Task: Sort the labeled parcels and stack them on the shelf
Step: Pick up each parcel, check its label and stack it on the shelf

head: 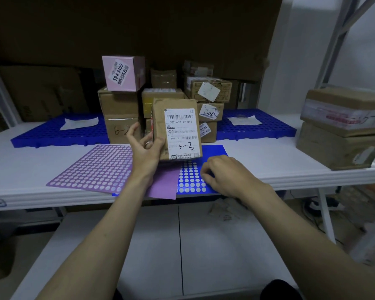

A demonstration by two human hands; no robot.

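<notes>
Above the sticker sheets, left hand [146,152] gripping labeled parcel [178,129] upright

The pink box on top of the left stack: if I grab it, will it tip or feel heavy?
The pink box sits tilted on the brown box beneath, overhanging toward the right, so a nudge could probably topple it. It looks small and thin-walled, so likely light. Its smooth faces and glossy label may be a bit slippery; grip two opposite sides.
</notes>
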